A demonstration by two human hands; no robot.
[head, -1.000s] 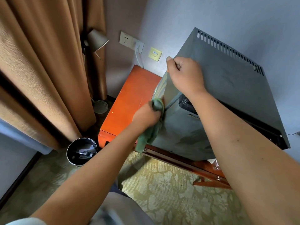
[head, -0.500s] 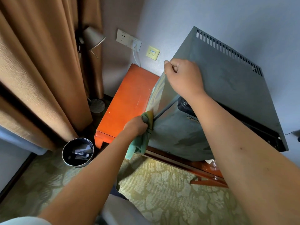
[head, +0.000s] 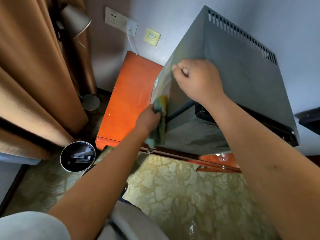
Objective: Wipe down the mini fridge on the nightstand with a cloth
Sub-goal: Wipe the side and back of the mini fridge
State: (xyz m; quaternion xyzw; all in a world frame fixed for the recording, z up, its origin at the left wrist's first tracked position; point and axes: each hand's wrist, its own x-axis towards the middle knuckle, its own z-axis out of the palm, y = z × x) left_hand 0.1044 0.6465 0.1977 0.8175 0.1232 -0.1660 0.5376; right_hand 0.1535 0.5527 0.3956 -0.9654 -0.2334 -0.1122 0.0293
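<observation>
A grey mini fridge (head: 242, 80) with vent slots along its back stands on an orange nightstand (head: 126, 104). Its door is slightly ajar at the front left corner. My right hand (head: 199, 80) grips the fridge's top front left corner, fingers curled over the edge. My left hand (head: 149, 116) presses a green cloth (head: 160, 122) against the lower part of the fridge's left side near the front edge. The cloth hangs down toward the nightstand's front rim.
A round black waste bin (head: 78, 155) stands on the patterned carpet left of the nightstand. Brown curtains (head: 34, 75) hang at the left beside a floor lamp (head: 76, 19). A wall socket with a white plug (head: 121, 20) sits behind the nightstand.
My left hand with the cloth slid down and left along the fridge's side, then came back up a little. My right hand kept its grip on the top corner.
</observation>
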